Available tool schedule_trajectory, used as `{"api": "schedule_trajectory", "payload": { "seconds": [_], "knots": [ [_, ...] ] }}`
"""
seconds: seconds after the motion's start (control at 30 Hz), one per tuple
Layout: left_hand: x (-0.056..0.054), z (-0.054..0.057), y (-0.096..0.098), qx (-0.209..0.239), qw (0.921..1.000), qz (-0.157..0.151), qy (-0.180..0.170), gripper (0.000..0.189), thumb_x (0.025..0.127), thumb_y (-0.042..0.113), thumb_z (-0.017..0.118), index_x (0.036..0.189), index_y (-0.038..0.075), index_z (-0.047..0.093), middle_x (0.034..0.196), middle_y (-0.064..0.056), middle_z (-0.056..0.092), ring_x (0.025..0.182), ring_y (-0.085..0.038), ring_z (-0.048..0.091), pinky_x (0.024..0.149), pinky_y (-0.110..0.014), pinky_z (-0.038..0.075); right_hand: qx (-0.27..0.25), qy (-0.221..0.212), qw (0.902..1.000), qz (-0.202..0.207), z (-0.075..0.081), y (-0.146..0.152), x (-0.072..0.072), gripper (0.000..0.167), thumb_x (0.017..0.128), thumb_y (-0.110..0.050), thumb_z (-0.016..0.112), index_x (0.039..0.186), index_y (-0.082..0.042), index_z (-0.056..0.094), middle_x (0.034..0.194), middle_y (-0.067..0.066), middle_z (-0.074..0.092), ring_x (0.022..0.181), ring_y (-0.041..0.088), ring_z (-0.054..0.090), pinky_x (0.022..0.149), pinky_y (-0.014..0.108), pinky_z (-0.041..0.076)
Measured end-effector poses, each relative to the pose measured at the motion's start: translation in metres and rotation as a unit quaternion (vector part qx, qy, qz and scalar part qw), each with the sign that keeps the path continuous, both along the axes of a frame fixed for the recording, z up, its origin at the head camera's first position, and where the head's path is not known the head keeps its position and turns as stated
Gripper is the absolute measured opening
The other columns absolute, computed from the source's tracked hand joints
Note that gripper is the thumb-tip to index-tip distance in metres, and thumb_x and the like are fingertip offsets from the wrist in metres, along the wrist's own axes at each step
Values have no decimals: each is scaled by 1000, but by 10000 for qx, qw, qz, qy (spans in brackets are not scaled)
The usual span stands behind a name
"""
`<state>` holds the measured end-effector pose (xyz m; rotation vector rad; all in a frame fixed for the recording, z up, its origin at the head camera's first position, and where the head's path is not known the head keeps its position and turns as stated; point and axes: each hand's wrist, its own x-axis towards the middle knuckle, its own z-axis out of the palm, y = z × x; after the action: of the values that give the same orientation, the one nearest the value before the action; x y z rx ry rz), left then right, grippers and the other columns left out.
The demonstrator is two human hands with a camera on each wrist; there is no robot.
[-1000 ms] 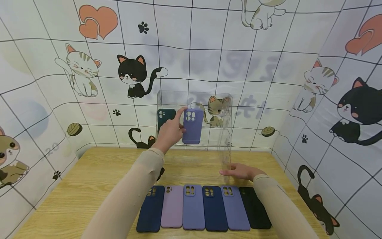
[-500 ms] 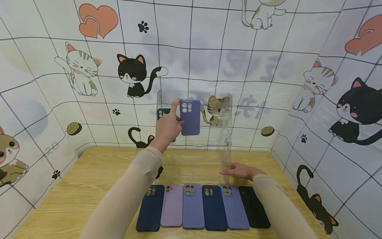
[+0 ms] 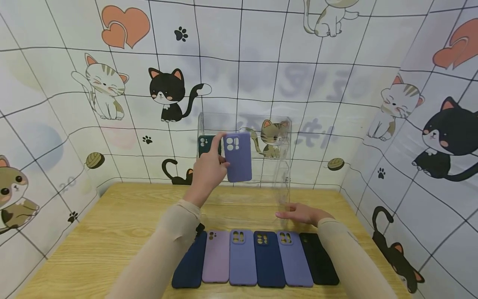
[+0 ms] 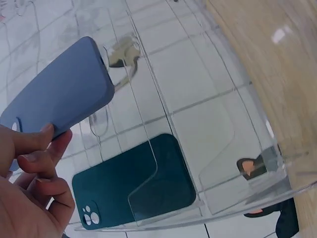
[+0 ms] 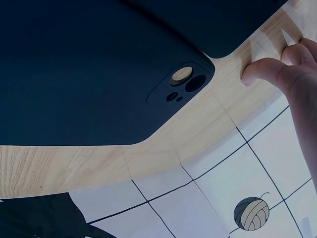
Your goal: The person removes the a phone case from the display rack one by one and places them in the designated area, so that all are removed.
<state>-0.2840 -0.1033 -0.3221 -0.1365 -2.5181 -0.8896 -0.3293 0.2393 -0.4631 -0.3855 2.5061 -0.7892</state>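
Note:
My left hand (image 3: 209, 168) pinches a purple phone case (image 3: 238, 160) by its left edge, camera cutouts at the top. The case is upright, slightly tilted, in front of the upper part of a clear acrylic display stand (image 3: 286, 166). At the stand's left end a dark green phone case (image 4: 124, 183) stands behind clear plastic, partly hidden by my hand in the head view. Low on the stand's right side, my right hand (image 3: 304, 214) holds the clear side panel between thumb and fingers. Whether the purple case touches the stand is unclear.
In front of the stand lies a row of phone cases on the wooden table (image 3: 123, 224): navy (image 3: 190, 261), pink (image 3: 216, 257), purple (image 3: 242, 257), another navy, another purple, and black (image 3: 319, 259). A cat-print cloth (image 3: 261, 79) hangs behind and at both sides.
The purple case rose in front of the stand, then came down again, ending a little further left and slightly tilted. My left hand moved with it. The right hand stays at the stand.

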Motion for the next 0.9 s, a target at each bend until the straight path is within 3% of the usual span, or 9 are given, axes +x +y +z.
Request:
{"api": "schedule_trajectory", "payload": {
  "seconds": [0.2,0.47,0.9],
  "knots": [
    [23,-7,3,36,9989,-80,-463,91,96,7,75,166,38,24,94,-7,81,54,-21,62,46,-31,35,-51,-2,10000,-15,-1,-1,0,102,94,-74,64,171,-19,27,172,26,32,159,53,30,120,73,35],
    [45,-17,-1,320,9962,-74,-807,95,92,2,78,164,37,28,90,-10,79,58,-22,62,49,-31,38,-84,-11,10000,-16,-1,0,0,101,94,-73,65,171,-20,26,173,26,31,159,52,28,121,73,34],
    [76,-31,-12,672,9916,-94,-1101,97,86,-1,81,163,34,33,88,-9,78,68,-22,66,56,-32,43,-69,-40,9999,-129,-4,1,-1,102,92,-75,65,171,-23,28,173,25,31,159,52,29,120,73,35]
  ]
}}
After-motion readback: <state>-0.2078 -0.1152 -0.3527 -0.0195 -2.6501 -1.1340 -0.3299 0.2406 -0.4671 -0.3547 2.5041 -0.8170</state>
